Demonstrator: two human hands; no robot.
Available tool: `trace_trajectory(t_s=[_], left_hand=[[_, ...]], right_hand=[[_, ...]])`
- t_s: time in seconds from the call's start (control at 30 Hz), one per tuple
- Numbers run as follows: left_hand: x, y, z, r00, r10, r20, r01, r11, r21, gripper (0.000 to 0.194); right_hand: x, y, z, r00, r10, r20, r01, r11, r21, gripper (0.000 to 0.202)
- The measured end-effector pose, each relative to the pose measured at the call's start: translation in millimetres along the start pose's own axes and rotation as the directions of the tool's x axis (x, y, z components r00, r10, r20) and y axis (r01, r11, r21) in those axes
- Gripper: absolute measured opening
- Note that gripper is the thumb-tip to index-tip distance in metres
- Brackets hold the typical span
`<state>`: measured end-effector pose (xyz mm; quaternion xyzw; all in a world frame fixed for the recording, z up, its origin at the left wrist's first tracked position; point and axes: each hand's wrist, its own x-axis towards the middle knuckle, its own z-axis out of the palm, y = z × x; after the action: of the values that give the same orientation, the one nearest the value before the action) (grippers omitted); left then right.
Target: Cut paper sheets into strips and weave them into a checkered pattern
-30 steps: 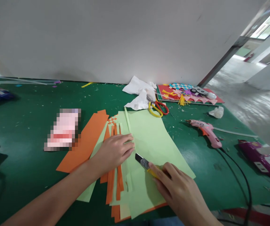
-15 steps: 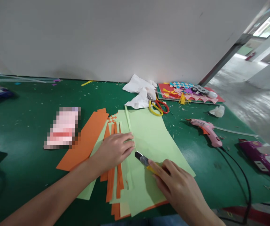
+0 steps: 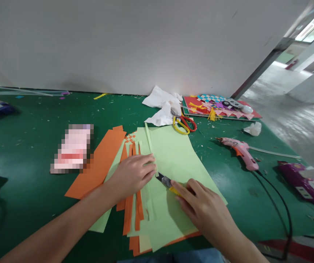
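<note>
My right hand (image 3: 205,208) grips a utility knife (image 3: 166,180) with a yellow grip, its blade pointing up and left. The blade tip touches or nearly touches the lower end of a narrow pale green paper strip (image 3: 149,138). My left hand (image 3: 136,171) lies over this strip, fingers together and bent, holding it down; its thumb is hidden. Beneath is a large light green paper sheet (image 3: 184,160). Several orange paper strips (image 3: 129,215) lie partly under my left hand, next to an orange sheet (image 3: 98,164). A small orange-and-white checked woven piece (image 3: 130,137) sits above them.
Scissors (image 3: 183,124) with red and yellow handles lie by crumpled white tissue (image 3: 162,106). At right are a pink glue gun (image 3: 239,150) with a black cord and a purple case (image 3: 301,180). A blurred pink item (image 3: 73,148) lies left. A grey wall (image 3: 118,47) stands behind.
The right hand and the knife have shifted slightly up and to the left, toward the fingers of my left hand. The left hand keeps its place on the strip.
</note>
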<state>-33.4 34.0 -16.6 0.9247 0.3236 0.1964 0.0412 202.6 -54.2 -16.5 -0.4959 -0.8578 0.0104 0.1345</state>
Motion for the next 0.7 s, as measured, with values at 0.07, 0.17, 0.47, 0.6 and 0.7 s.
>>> trace_trajectory(t_s=[0.07, 0.17, 0.47, 0.6, 0.7], left_hand=[[-0.2, 0.0, -0.2, 1.000, -0.002, -0.001, 0.002, 1.000, -0.001, 0.021], [0.0, -0.1, 0.4, 1.000, -0.007, 0.002, 0.007, 1.000, -0.007, 0.021], [-1.6, -1.2, 1.1, 1.000, -0.006, 0.004, 0.006, 1.000, -0.008, 0.021], [-0.8, 0.0, -1.1, 1.000, -0.006, 0.001, 0.006, 1.000, -0.002, 0.021], [0.0, 0.4, -1.1, 1.000, 0.001, -0.001, -0.001, 1.000, -0.003, 0.022]], right_hand=[[0.4, 0.5, -0.7, 1.000, -0.009, -0.003, 0.009, 1.000, 0.005, 0.032], [-0.6, 1.1, -2.7, 1.000, -0.016, 0.003, 0.016, 1.000, 0.009, 0.033], [-2.7, 5.0, -5.7, 1.000, -0.031, 0.005, 0.031, 0.999, 0.024, 0.032], [-1.0, 5.4, -3.5, 1.000, -0.024, 0.003, 0.024, 1.000, 0.011, 0.032], [0.6, 6.1, -3.0, 1.000, -0.017, 0.016, 0.017, 1.000, 0.000, 0.033]])
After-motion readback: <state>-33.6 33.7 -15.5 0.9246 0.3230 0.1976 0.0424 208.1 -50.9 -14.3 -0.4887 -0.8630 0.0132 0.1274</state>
